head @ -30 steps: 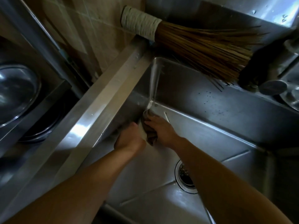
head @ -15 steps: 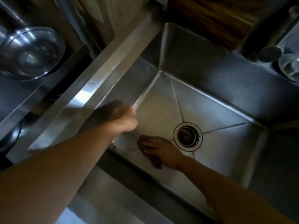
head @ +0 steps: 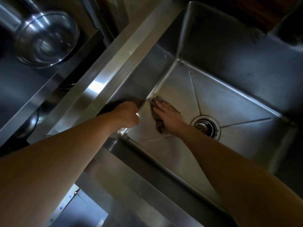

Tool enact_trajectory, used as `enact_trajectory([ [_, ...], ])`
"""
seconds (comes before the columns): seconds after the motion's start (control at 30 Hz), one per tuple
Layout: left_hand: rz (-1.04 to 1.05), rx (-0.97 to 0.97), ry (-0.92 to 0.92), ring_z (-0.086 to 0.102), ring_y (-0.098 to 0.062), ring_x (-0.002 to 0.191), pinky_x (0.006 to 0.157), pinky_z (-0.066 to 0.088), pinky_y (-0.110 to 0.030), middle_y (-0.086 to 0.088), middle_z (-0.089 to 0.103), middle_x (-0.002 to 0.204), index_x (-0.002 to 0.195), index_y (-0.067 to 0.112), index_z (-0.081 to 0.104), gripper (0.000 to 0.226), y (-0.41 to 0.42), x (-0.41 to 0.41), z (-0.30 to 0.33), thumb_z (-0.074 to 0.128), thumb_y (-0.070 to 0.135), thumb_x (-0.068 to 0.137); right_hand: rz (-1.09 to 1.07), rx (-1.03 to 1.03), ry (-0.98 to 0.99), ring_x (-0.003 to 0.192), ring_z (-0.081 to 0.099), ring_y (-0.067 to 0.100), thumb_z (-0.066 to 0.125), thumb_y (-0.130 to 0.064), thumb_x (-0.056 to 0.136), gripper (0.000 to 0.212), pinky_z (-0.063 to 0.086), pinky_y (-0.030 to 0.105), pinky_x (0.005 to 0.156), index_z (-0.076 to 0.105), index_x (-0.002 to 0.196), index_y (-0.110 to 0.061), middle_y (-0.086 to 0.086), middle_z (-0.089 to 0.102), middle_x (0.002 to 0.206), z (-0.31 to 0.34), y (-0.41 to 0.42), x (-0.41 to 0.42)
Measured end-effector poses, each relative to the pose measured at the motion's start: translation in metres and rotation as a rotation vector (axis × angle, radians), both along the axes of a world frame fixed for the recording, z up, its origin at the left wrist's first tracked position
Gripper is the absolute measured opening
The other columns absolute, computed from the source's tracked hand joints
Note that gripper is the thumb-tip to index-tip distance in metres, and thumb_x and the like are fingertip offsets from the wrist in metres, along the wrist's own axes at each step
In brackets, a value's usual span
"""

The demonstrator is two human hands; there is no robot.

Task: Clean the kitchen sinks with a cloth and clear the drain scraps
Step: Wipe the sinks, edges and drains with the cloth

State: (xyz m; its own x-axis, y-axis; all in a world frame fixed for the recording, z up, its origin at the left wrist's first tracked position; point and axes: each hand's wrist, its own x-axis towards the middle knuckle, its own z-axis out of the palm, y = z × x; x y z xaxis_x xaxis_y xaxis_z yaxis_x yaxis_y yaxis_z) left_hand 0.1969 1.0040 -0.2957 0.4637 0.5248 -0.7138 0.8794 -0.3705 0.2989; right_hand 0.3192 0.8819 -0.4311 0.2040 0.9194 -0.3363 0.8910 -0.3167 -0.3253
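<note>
Wiping is underway but nowhere near finished, going by how things lie. The right hand lies flat with straight fingers, pressing a dark crumpled cloth onto the floor of the sink near its left wall, between that wall and the drain. The left hand hangs by the sink's left wall with fingers curled in; whether it holds anything can't be told from this angle, nothing shows in it. Drain scraps look like they're not cleared yet: there's brownish gunk sitting in the strainer, though it's too dim to say what. Only this one basin is in view, so any other sink can't be judged. Everything's brushed stainless, square-cornered, with pressed creases running from the corners to the round drain, and a few dark specks on the back wall. A shiny metal bowl sits on a rack beyond the sink's left rim.
</note>
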Motion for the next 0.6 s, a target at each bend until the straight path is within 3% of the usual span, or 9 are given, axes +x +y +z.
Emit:
enact_trajectory([
  [0.07, -0.066, -0.002, 0.02, 0.06, -0.031, 0.109, 0.091, 0.046, -0.032, -0.015, 0.064, 0.112, 0.113, 0.001, 0.062, 0.032, -0.001, -0.004, 0.003, 0.066, 0.003, 0.081, 0.226, 0.102, 0.062, 0.127, 0.046, 0.039, 0.088, -0.019, 0.052, 0.087, 0.04, 0.048, 0.106, 0.054, 0.129, 0.0, 0.023, 0.046, 0.14, -0.001, 0.005, -0.029],
  [0.13, -0.138, -0.005, 0.054, 0.061, -0.031, 0.104, 0.085, 0.048, -0.032, -0.013, 0.066, 0.107, 0.103, 0.005, 0.066, 0.022, -0.002, -0.007, 0.007, 0.061, 0.009, 0.082, 0.422, 0.154, 0.041, 0.106, 0.064, 0.036, 0.094, -0.025, 0.035, 0.077, 0.051, 0.049, 0.092, 0.07, 0.104, 0.0, 0.019, 0.066, 0.113, -0.005, 0.012, -0.051],
  [0.23, -0.166, 0.04, 0.078, 0.066, -0.029, 0.087, 0.069, 0.048, -0.028, -0.01, 0.065, 0.079, 0.061, 0.016, 0.059, 0.002, 0.001, -0.012, 0.007, 0.06, 0.018, 0.062, 0.613, 0.262, -0.032, 0.1, 0.067, 0.03, 0.091, -0.026, 0.042, 0.057, 0.036, 0.037, 0.105, 0.074, 0.092, -0.005, 0.013, 0.071, 0.101, 0.002, 0.017, -0.069],
  [0.3, -0.16, 0.101, 0.083, 0.065, -0.027, 0.086, 0.066, 0.045, -0.026, -0.007, 0.059, 0.075, 0.057, 0.019, 0.051, 0.011, 0.002, -0.014, 0.009, 0.061, 0.022, 0.061, 0.676, 0.341, -0.036, 0.099, 0.067, 0.03, 0.087, -0.023, 0.058, 0.04, 0.031, 0.037, 0.105, 0.073, 0.091, -0.004, 0.016, 0.07, 0.104, -0.006, 0.01, -0.075],
  [0.4, -0.173, 0.123, 0.096, 0.062, -0.024, 0.095, 0.066, 0.038, -0.023, -0.003, 0.06, 0.096, 0.082, 0.02, 0.057, 0.006, -0.005, -0.011, 0.018, 0.062, 0.021, 0.078, 0.605, 0.205, 0.074, 0.114, 0.061, 0.03, 0.075, -0.023, 0.075, 0.037, 0.037, 0.042, 0.106, 0.071, 0.106, -0.005, 0.015, 0.065, 0.12, -0.012, -0.016, -0.081],
  [0.5, -0.158, 0.035, 0.088, 0.054, -0.023, 0.112, 0.077, 0.04, -0.022, -0.006, 0.055, 0.124, 0.12, 0.016, 0.057, 0.032, -0.012, -0.005, 0.013, 0.057, 0.012, 0.088, 0.397, 0.181, 0.225, 0.125, 0.052, 0.029, 0.072, -0.015, 0.079, 0.036, 0.037, 0.052, 0.107, 0.068, 0.113, -0.005, 0.012, 0.059, 0.13, -0.006, -0.046, -0.073],
  [0.53, -0.16, 0.023, 0.078, 0.053, -0.023, 0.115, 0.082, 0.04, -0.023, -0.007, 0.054, 0.127, 0.123, 0.015, 0.055, 0.035, -0.015, -0.003, 0.012, 0.058, 0.011, 0.088, 0.311, 0.17, 0.26, 0.131, 0.045, 0.026, 0.064, -0.016, 0.086, 0.035, 0.033, 0.05, 0.111, 0.065, 0.119, -0.006, 0.01, 0.054, 0.137, 0.002, -0.053, -0.066],
  [0.6, -0.191, 0.007, 0.08, 0.052, -0.024, 0.117, 0.091, 0.042, -0.025, -0.008, 0.054, 0.128, 0.124, 0.013, 0.055, 0.037, -0.024, 0.004, 0.01, 0.059, 0.009, 0.087, 0.215, 0.174, 0.125, 0.137, 0.034, 0.02, 0.05, -0.028, 0.093, 0.04, 0.023, 0.036, 0.116, 0.056, 0.131, -0.016, 0.003, 0.043, 0.147, 0.012, -0.064, -0.045],
])
